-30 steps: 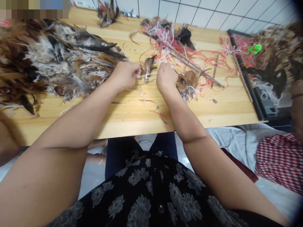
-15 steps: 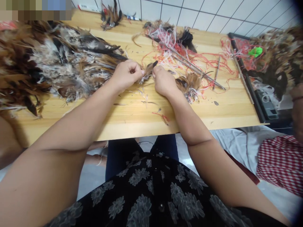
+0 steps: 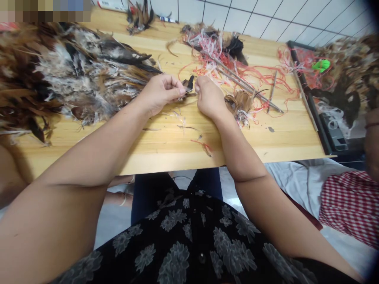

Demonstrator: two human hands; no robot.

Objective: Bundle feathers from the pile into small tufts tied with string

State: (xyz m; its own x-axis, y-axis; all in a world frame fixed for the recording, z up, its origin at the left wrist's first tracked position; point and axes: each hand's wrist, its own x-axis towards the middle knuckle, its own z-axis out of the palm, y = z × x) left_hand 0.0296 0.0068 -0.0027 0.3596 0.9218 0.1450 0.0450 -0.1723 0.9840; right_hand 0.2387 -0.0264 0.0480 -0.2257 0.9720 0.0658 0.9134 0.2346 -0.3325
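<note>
My left hand [image 3: 164, 94] pinches a few dark and brown feathers [image 3: 190, 83] between thumb and fingers, their tips pointing right. Just beyond those tips is my right hand [image 3: 209, 96], fingers curled closed; whatever may be in them is too small or hidden to make out. A large heap of brown, grey and black feathers [image 3: 85, 75] spreads beside and behind my left hand. Close to my right wrist lies a small bundle of brown feathers [image 3: 240, 103] with pale, fluffy bases.
Red and white plastic strings [image 3: 207, 47] tangle behind my hands, with thin sticks [image 3: 245, 81] across them. A black-edged tray [image 3: 318, 118] at right holds feathers, a bright green item [image 3: 321, 65] and a phone [image 3: 337, 139]. Another person's arm [image 3: 371, 138] shows at far right.
My right hand has moved slightly right, away from the feathers it was touching. A gap now shows between it and the feathers in my left hand.
</note>
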